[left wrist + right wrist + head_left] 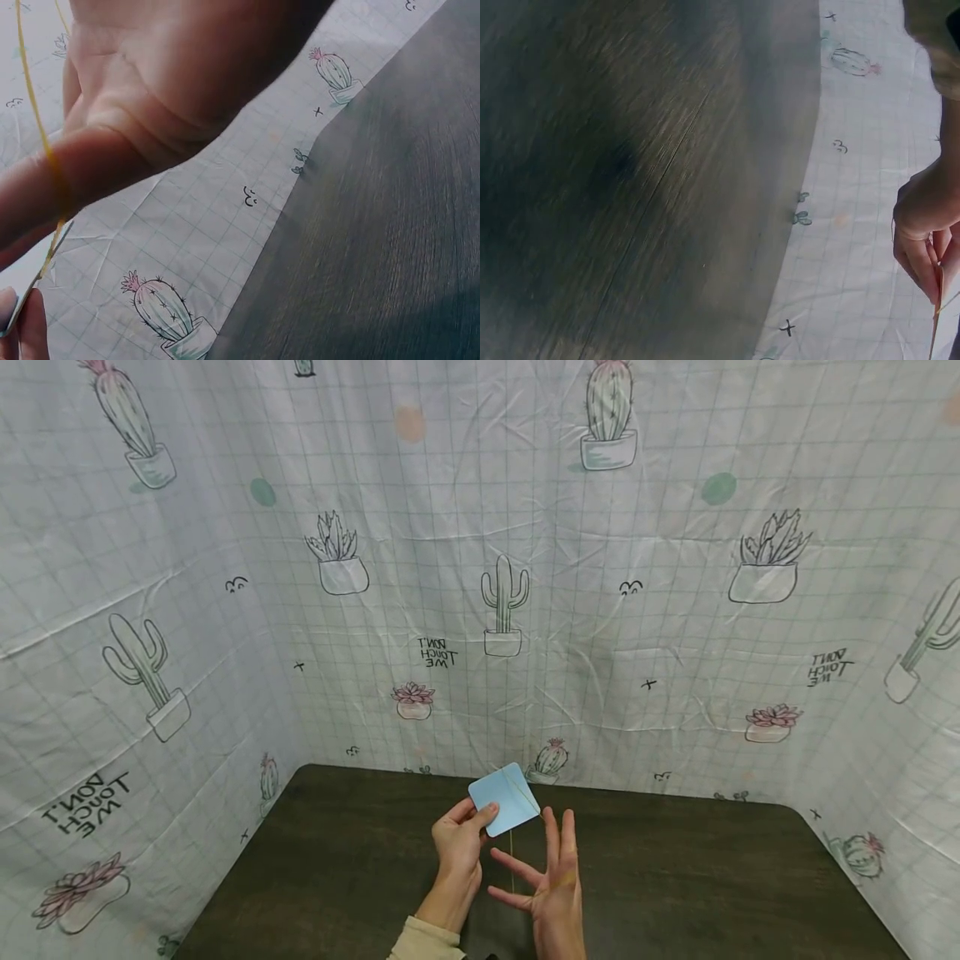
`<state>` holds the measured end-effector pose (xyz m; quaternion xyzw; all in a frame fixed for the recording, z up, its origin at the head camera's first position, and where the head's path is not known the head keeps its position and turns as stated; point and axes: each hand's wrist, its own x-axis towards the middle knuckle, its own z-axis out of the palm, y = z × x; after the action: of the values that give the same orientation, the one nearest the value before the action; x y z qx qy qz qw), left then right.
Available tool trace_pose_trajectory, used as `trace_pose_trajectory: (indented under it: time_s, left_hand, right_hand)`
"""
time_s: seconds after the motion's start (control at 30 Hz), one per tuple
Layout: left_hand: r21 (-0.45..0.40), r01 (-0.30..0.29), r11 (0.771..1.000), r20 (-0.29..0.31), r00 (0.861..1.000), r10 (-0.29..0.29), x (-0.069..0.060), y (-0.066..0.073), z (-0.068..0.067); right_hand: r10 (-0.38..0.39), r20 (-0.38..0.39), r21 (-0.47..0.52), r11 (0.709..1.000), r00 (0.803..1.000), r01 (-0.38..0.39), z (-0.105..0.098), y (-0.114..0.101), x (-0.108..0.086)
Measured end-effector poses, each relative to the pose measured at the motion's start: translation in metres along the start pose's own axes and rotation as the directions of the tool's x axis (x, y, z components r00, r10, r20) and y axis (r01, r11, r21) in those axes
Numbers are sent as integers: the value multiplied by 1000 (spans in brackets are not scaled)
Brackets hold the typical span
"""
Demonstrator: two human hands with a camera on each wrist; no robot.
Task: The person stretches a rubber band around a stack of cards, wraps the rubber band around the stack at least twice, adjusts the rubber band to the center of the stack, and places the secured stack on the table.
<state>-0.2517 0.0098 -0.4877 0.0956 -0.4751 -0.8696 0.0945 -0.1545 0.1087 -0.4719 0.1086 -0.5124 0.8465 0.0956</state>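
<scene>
In the head view, my left hand holds a light blue square card with rounded corners, the thumb lying on its face. A thin yellow band, possibly elastic, crosses the card and stretches toward my right hand. That hand is at the card's right, its fingers straight and spread apart. In the left wrist view the band passes over one of its digits; how it loops round the others is unclear. The right wrist view shows the left hand pinching the card, seen edge-on.
Below the hands lies a dark wooden table. A white fabric backdrop printed with cacti and grid lines hangs behind it and at both sides.
</scene>
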Motion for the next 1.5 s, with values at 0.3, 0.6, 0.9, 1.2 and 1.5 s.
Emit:
trace_pose_trajectory:
  time_s: [0.3, 0.6, 0.9, 1.2, 1.5]
  left_hand:
    - [28, -59, 998, -7, 998, 59, -4, 4, 5]
    - [42, -126, 991, 12, 992, 125, -4, 4, 4]
    - [56, -204, 977, 154, 969, 193, -2, 9, -2]
    - [58, -292, 955, 387, 888, 248, 4, 18, -12]
    - [32, -399, 917, 636, 715, 289, 15, 23, -21]
  right_hand:
    - [141, -3, 74, 987, 990, -140, -11, -2, 4]
    - [244, -2, 159, 958, 970, -241, -15, -2, 2]
    - [304, 88, 178, 932, 949, -315, -23, -3, 5]
    - [377, 153, 186, 897, 914, -401, -31, -6, 11]
    - [372, 242, 125, 904, 896, -410, -39, -10, 17]
